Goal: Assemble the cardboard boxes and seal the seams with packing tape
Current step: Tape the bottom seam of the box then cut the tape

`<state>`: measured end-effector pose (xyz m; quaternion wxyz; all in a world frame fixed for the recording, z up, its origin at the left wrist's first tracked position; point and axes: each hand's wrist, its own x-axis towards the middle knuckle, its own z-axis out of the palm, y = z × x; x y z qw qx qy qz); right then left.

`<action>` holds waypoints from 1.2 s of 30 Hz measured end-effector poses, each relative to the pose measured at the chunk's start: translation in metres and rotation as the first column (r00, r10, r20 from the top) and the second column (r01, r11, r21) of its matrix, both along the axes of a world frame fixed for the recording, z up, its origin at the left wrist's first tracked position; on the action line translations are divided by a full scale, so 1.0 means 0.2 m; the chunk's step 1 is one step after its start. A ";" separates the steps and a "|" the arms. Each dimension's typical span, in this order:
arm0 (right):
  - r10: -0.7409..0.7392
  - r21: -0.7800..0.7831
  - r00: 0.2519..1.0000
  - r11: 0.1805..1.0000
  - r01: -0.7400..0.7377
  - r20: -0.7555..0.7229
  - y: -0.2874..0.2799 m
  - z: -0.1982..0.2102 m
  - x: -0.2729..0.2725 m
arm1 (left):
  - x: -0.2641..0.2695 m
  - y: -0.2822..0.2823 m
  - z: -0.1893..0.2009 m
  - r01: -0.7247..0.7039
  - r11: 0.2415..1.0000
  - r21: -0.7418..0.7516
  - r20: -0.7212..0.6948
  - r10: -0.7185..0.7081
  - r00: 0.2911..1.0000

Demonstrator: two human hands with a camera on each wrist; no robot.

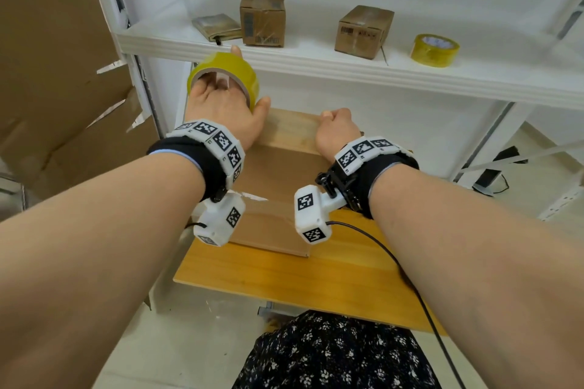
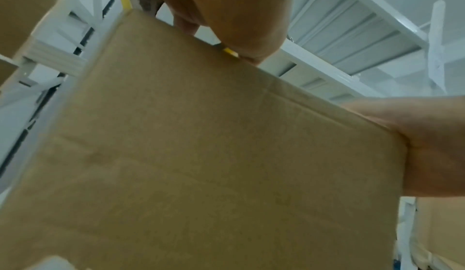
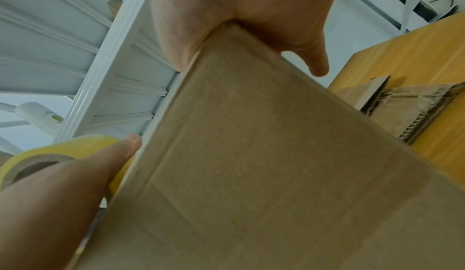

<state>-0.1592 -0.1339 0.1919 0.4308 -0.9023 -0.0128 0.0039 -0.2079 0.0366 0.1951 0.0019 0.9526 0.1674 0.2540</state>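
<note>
One cardboard box (image 1: 284, 167) is seen on the wooden table (image 1: 331, 271), its long axis running from 6 o'clock toward 12 o'clock, far end under the white shelf (image 1: 316, 63). Two rolls of yellow packing tape are counted: one roll (image 1: 226, 73) is worn over the fingers of the left hand (image 1: 221, 110), whose thumb is pressed against the box's far left edge; a second roll (image 1: 435, 50) stands on the shelf at 2 o'clock. The box's far right corner is gripped by the curled right hand (image 1: 335, 129). Two small sealed boxes (image 1: 263, 17) (image 1: 365, 31) and one flattened piece (image 1: 216, 27) rest on the shelf. Large brown cardboard sheets (image 1: 47, 73) are leaned at 9 o'clock. What appears to be torn corrugated board (image 3: 412, 111) lies on the table, though blurred.
</note>
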 end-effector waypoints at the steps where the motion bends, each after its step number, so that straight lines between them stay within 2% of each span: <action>1: 0.005 -0.006 1.000 1.000 -0.005 0.002 0.00 0.00 0.01 | 0.00 0.00 0.00 0.003 1.000 0.005 -0.015 -0.003 1.000; 6: 0.007 -0.055 1.000 0.998 -0.006 0.017 -0.05 0.00 0.07 | 0.03 -0.08 0.00 0.031 0.999 0.018 -0.034 -0.030 0.999; 11: 0.016 -0.042 0.999 0.999 -0.015 0.027 -0.07 -0.03 0.09 | 0.03 -0.12 0.00 -0.016 1.000 -0.001 -0.094 0.015 0.995; 18: 0.143 -0.054 0.980 0.987 -0.152 -0.136 -0.02 0.00 0.12 | -0.03 -0.04 -0.05 -0.049 0.998 -0.044 -0.052 0.047 0.998; 21: 0.147 -0.008 0.969 0.988 -0.152 -0.196 -0.06 0.01 0.15 | -0.03 -0.04 -0.05 -0.052 0.997 -0.053 -0.041 0.050 0.998; 23: 0.213 0.076 0.949 0.977 -0.201 -0.232 -0.09 -0.02 0.16 | -0.03 -0.04 -0.06 -0.055 0.997 -0.053 -0.035 0.054 0.998; 25: 0.306 0.267 0.930 0.931 -0.247 -0.206 -0.10 -0.10 0.18 | -0.02 -0.05 -0.06 -0.059 0.997 -0.057 -0.037 0.057 0.998; 28: 0.371 0.365 0.917 0.882 -0.299 -0.146 -0.13 -0.15 0.19 | -0.01 -0.07 -0.06 -0.057 0.997 -0.050 -0.058 0.054 0.997; 29: 0.356 0.334 0.923 0.896 -0.294 -0.144 -0.12 -0.12 0.18 | -0.01 -0.07 -0.06 -0.055 0.997 -0.051 -0.061 0.052 0.997; 31: 0.323 0.177 0.938 0.938 -0.299 -0.126 -0.11 -0.07 0.18 | -0.01 -0.07 -0.06 -0.051 0.997 -0.053 -0.062 0.048 0.997; 33: 0.327 0.058 0.933 0.945 -0.322 -0.151 -0.09 -0.03 0.17 | -0.02 -0.06 -0.06 -0.057 0.997 -0.054 -0.058 0.054 0.997; 36: 0.316 0.144 0.926 0.946 -0.291 -0.208 -0.09 -0.17 0.32 | -0.03 -0.05 -0.06 -0.061 0.997 -0.054 -0.053 0.058 0.997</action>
